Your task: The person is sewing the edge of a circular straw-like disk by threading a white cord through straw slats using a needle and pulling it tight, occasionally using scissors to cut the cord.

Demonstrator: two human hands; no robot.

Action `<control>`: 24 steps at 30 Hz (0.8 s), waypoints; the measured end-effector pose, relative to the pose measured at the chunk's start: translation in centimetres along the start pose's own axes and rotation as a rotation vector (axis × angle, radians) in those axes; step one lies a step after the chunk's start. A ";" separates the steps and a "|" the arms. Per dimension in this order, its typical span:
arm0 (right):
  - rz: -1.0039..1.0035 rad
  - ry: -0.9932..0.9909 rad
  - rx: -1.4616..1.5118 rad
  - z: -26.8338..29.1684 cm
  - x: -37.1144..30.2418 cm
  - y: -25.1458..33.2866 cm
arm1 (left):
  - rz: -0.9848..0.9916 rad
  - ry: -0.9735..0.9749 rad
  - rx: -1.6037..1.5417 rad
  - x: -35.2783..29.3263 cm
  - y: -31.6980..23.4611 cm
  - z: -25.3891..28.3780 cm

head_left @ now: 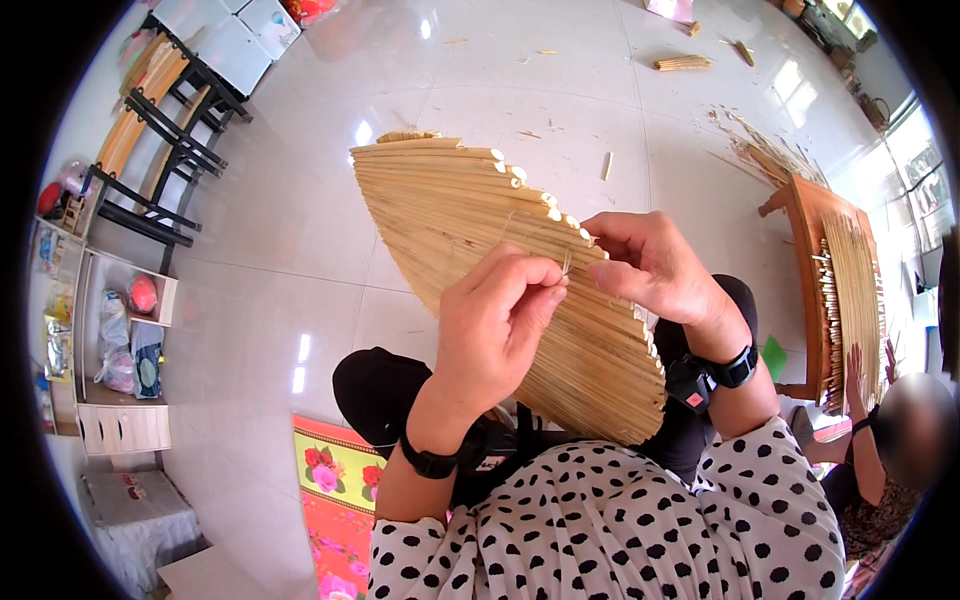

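Note:
A fan-shaped panel of thin bamboo strips (460,215) rests across my lap, its cut ends forming a stepped right edge. My left hand (495,325) lies over the panel's middle with thumb and forefinger pinched on a thin needle (566,265). My right hand (650,265) grips the panel's right edge beside that needle, fingers curled over the strip ends. Each wrist wears a black band.
A wooden frame with a bamboo mat (845,290) stands at the right, where another person (895,440) sits. Black benches (160,130) and shelves with bags (120,340) line the left. Bamboo scraps (683,63) lie on the white tile floor. A flowered cushion (335,500) is under me.

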State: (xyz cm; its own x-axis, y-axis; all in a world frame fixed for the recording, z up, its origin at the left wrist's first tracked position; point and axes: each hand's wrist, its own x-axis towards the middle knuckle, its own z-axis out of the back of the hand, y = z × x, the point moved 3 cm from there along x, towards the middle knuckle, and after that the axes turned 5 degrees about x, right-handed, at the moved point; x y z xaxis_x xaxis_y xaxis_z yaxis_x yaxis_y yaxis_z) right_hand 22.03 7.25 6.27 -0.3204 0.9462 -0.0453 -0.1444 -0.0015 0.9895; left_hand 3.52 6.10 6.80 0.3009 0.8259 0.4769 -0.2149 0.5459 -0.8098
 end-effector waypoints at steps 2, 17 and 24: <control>-0.048 -0.022 -0.077 -0.2 0.3 0.4 | -0.061 0.023 0.017 -0.1 0.0 -0.2; 0.050 -0.079 -0.166 -0.8 0.7 0.8 | -0.111 0.166 -0.417 -8.5 -3.1 7.9; 0.100 -0.062 -0.188 -0.6 0.8 0.8 | -0.241 -0.349 -0.856 -22.4 -3.7 16.7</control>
State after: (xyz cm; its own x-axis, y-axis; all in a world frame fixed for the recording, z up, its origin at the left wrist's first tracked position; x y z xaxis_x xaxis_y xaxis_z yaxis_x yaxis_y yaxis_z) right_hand 21.08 7.84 6.96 -0.2847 0.9563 0.0658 -0.2883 -0.1509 0.9456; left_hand -17.93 -12.12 4.81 -0.0759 0.7757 0.6265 0.6111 0.5326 -0.5855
